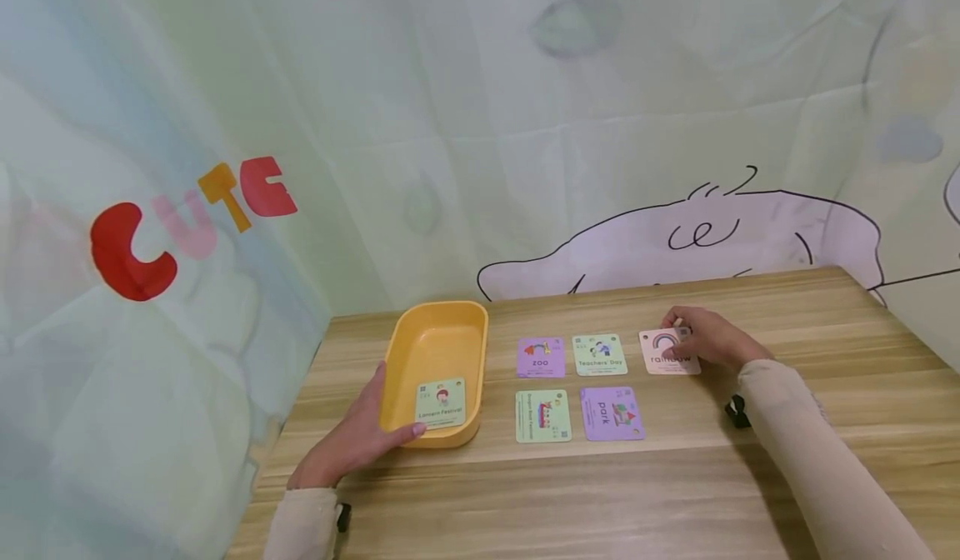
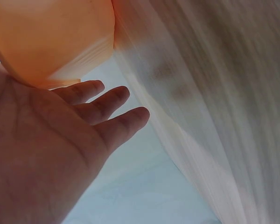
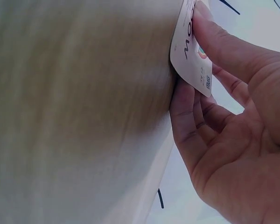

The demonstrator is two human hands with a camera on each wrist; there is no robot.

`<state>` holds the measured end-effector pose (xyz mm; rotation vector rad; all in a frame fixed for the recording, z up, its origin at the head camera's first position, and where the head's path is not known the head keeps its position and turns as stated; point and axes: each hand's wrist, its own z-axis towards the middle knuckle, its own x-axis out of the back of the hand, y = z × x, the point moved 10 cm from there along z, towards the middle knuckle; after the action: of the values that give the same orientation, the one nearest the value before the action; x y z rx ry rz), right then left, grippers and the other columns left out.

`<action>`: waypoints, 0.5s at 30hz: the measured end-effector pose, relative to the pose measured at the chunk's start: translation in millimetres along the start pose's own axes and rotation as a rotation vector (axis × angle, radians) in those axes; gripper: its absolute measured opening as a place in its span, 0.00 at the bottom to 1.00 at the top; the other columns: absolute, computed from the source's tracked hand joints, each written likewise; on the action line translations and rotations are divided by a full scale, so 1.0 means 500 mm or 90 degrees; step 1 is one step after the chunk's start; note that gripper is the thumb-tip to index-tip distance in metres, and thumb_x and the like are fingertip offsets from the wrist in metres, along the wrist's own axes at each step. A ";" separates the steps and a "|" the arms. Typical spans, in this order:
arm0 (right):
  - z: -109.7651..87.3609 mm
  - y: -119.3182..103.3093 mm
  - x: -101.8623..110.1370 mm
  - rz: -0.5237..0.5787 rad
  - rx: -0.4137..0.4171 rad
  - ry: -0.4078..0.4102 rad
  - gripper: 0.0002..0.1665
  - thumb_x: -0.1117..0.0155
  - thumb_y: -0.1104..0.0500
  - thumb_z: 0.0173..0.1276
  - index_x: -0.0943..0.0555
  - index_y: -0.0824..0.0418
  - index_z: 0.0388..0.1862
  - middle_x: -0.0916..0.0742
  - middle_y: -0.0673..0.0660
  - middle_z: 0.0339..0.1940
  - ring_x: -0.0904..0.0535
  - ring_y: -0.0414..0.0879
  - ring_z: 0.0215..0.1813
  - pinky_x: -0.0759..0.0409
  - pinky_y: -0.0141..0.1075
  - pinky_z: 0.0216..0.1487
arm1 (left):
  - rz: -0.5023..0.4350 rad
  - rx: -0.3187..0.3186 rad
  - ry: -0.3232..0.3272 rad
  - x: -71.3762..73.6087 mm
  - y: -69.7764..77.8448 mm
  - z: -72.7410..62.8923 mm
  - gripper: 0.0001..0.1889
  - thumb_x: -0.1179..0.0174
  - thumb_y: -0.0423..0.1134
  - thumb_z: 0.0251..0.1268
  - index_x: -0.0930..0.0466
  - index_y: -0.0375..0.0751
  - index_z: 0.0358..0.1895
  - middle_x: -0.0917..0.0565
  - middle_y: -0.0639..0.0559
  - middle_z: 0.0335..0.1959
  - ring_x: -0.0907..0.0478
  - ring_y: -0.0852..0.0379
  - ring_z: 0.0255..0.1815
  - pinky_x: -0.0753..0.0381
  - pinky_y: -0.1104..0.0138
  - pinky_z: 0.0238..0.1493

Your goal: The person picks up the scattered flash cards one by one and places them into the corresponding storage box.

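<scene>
My left hand (image 1: 362, 422) rests against the near left corner of a yellow plastic tray (image 1: 480, 352); its thumb lies at the front rim. In the left wrist view three fingers (image 2: 102, 105) stretch out loosely beside the tray wall (image 2: 56, 37). A green "Lantern Festival" card (image 1: 441, 403) sits in the tray's near end. On the table's right part, my right hand (image 1: 708, 335) pinches a pale pink "rainbow" card (image 1: 660, 360). The right wrist view shows the thumb (image 3: 219, 39) on the card's printed face (image 3: 189, 65) and fingers at its edge and behind it.
Between the tray and my right hand lie a purple "zoo" card (image 1: 540, 357), a green "Teachers' Day" card (image 1: 600, 355), a green "Dragon Boat Festival" card (image 1: 543, 416) and a purple "park" card (image 1: 613, 413). A printed curtain (image 1: 420, 127) hangs behind the wooden table (image 1: 562, 493).
</scene>
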<state>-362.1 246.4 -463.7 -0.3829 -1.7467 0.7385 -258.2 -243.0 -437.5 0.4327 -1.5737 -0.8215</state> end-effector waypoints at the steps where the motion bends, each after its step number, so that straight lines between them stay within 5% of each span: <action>1: 0.000 0.001 0.000 0.000 0.002 -0.001 0.21 0.24 0.58 0.63 0.24 0.61 0.49 0.20 0.61 0.44 0.28 0.56 0.47 0.31 0.48 0.49 | -0.001 -0.001 0.000 0.000 0.000 0.001 0.56 0.26 0.54 0.56 0.54 0.48 0.81 0.28 0.43 0.62 0.29 0.47 0.52 0.29 0.53 0.57; 15: -0.011 -0.008 0.003 0.010 0.043 -0.036 0.21 0.31 0.63 0.67 0.21 0.64 0.58 0.19 0.63 0.52 0.28 0.57 0.52 0.28 0.49 0.53 | 0.002 -0.003 -0.002 0.000 -0.003 -0.001 0.56 0.26 0.54 0.57 0.56 0.47 0.81 0.28 0.43 0.62 0.30 0.46 0.54 0.32 0.52 0.59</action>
<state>-357.1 245.9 -459.2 -0.3321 -1.7682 0.8245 -258.0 -244.3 -438.4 0.4254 -1.5741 -0.8233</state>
